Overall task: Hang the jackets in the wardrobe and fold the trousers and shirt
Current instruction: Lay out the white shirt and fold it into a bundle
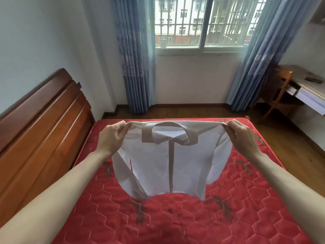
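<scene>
A white collared shirt (186, 166) with a beige collar and front placket hangs in the air above a red quilted mattress (175, 222). The left hand (112, 136) pinches its left shoulder, the right hand (241, 134) pinches the other, both arms stretched forward. A dark wooden headboard (40, 120) stands at the left. Blue curtains (135, 59) flank a barred window (204, 22). A wooden chair (279, 90) sits at a desk (309, 88) on the right.

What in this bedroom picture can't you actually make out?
- Back of the shirt: faces away in the head view.
- Fingertips of both hands, left and right: tucked behind the cloth.
- Small dark item on the desk: too small.
- Wardrobe, jackets, trousers: outside the picture.
</scene>
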Demonstrator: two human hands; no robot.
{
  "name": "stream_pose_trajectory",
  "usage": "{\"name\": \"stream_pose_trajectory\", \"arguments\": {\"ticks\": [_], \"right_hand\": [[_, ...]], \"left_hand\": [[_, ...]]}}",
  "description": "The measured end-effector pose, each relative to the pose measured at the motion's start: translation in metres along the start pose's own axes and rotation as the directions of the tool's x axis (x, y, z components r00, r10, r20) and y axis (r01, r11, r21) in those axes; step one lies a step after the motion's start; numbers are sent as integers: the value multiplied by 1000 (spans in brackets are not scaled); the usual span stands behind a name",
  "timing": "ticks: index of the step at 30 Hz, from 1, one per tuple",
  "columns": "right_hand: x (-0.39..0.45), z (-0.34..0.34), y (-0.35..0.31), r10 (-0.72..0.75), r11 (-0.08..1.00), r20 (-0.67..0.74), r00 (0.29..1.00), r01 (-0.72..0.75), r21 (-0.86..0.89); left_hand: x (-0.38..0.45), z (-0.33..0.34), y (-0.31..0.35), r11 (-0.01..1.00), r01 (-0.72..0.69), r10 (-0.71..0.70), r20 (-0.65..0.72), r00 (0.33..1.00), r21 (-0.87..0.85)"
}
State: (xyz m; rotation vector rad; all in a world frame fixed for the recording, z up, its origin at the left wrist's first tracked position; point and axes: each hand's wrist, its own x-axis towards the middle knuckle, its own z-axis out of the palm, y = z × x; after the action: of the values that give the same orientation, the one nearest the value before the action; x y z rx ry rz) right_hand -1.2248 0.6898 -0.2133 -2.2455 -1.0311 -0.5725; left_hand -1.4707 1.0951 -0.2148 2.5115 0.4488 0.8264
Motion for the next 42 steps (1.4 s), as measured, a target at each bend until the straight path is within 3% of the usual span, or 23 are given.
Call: {"name": "stream_pose_trajectory", "arguments": {"ticks": [5, 9, 11, 15, 16, 18, 21, 22, 25, 27, 32, 37, 42], "right_hand": [[-47, -7, -22, 247, 916, 147, 958, -280, 288], [-67, -30, -29, 318, 744, 476, 820, -528, 411], [-75, -44, -27, 282, 693, 668, 688, -628, 354], [-81, -63, -17, 169, 592, 953, 251, -799, 105], [-81, -63, -13, 147, 605, 973, 176, -794, 53], [-79, -61, -6, 140, 627, 984, 114, -779, 1], [-78, -44, -4, 227, 634, 966, 126, -772, -48], [-80, -33, -5, 268, 664, 946, 182, -746, -44], [-93, 13, -5, 333, 763, 837, 435, -645, 31], [-107, 49, 1, 347, 796, 778, 524, -603, 51], [-148, 160, 50, 413, 836, 733, 540, -545, -69], [-193, 279, 109, 505, 830, 657, 560, -524, -192], [-207, 353, 165, 546, 829, 600, 585, -481, -286]], "left_hand": [[-31, -7, 2, 924, 197, -107, 271, 957, -329], [-38, -27, 5, 895, 367, -202, 503, 841, -253], [-37, -43, 5, 890, 441, -262, 665, 699, -113], [-36, -69, 1, 808, 562, -334, 923, 189, 177], [-36, -72, 0, 782, 593, -310, 945, 101, 193], [-37, -74, -3, 757, 623, -281, 959, 38, 197], [-42, -63, -9, 774, 585, -352, 932, 83, 241], [-44, -56, -12, 783, 568, -385, 915, 123, 253], [-57, -22, -30, 799, 559, -435, 855, 283, 222], [-71, 7, -48, 788, 596, -442, 817, 370, 156], [-111, 115, -115, 778, 624, -470, 726, 502, 72], [-156, 247, -191, 767, 639, -503, 668, 548, 53], [-167, 335, -238, 760, 646, -560, 577, 595, 72]]}}
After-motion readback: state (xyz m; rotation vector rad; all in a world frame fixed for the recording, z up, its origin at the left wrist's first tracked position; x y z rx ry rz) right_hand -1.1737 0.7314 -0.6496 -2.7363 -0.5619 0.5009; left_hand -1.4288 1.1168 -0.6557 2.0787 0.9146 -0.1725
